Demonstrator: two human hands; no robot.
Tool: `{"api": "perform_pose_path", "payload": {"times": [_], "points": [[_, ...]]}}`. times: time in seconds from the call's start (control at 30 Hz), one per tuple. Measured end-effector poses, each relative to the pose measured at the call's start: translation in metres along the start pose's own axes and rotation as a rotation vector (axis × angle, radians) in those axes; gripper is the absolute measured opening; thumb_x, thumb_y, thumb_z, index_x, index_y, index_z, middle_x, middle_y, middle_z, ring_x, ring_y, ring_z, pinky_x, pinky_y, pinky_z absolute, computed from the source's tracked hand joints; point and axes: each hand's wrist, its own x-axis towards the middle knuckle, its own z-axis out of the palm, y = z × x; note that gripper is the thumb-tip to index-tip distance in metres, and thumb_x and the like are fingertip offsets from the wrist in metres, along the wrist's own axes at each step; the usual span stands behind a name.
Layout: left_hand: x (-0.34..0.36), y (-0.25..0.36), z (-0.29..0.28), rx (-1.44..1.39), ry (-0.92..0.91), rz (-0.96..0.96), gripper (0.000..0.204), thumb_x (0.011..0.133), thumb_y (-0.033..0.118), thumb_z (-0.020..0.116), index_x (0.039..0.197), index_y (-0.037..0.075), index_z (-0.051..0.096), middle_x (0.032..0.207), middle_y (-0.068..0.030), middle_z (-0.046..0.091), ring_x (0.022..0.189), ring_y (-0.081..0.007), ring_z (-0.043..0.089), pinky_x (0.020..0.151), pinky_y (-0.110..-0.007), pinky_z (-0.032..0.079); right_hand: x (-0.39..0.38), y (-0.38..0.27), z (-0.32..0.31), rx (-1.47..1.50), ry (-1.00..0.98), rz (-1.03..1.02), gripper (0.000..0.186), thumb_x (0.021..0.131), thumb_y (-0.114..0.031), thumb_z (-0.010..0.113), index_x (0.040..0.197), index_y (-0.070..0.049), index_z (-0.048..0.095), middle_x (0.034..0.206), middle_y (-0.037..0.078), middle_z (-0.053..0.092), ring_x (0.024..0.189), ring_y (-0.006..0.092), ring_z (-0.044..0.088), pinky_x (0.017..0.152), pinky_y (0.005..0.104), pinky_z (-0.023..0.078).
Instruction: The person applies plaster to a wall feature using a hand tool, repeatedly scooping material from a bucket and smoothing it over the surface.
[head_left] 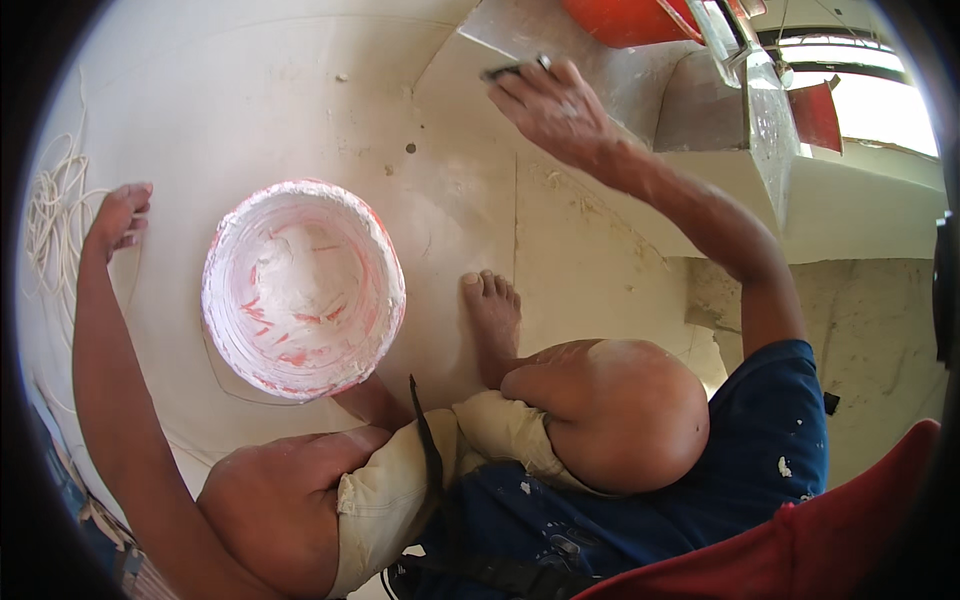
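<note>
A round bucket [388,290], red under a thick coat of white plaster-like residue, stands before my bent knees, with a white layer inside it. To its left, my left hand [122,215] hangs in the air with loosely bent fingers and nothing visible in them; it is near a coil of pale cord. My right hand [558,110] reaches far forward to the right, beside the edge of a grey-white panel. Its fingers are closed around a small dark thing [497,73], mostly hidden by the hand, so its kind is unclear.
The pale cord [60,205] lies loosely coiled at the far left. A red basin [625,20] rests on the panel [520,30] at the top right, with a red container [817,115] farther right. My bare foot [493,320] is on the dusty floor [450,200] right of the bucket.
</note>
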Motion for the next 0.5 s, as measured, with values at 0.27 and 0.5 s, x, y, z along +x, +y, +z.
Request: {"api": "perform_pose_path", "payload": {"times": [0.27,0.5], "points": [[-0.001,0.025,0.004,0.069,0.037,0.074,0.055,0.089,0.055,0.058,0.131,0.020,0.055,0.109,0.0021,0.056,0.091,-0.0141,0.052,0.077,-0.034,0.044,-0.032,-0.004,0.052,-0.030,-0.121,-0.133,0.015,0.077,-0.010,0.062,0.091,-0.006,0.062,0.092,0.005,0.061,0.096,0.0187,0.058,0.086,0.0312,0.041],[0.010,0.021,0.014,0.048,-0.071,0.075,0.053,0.089,0.054,0.058,0.128,0.019,0.057,0.099,0.0038,0.053,0.082,-0.0100,0.049,0.070,-0.030,0.043,-0.267,-0.015,0.067,-0.150,-0.751,-0.236,0.011,0.067,-0.012,0.065,0.073,-0.004,0.068,0.083,0.009,0.062,0.089,0.0228,0.056,0.084,0.0338,0.040]]}}
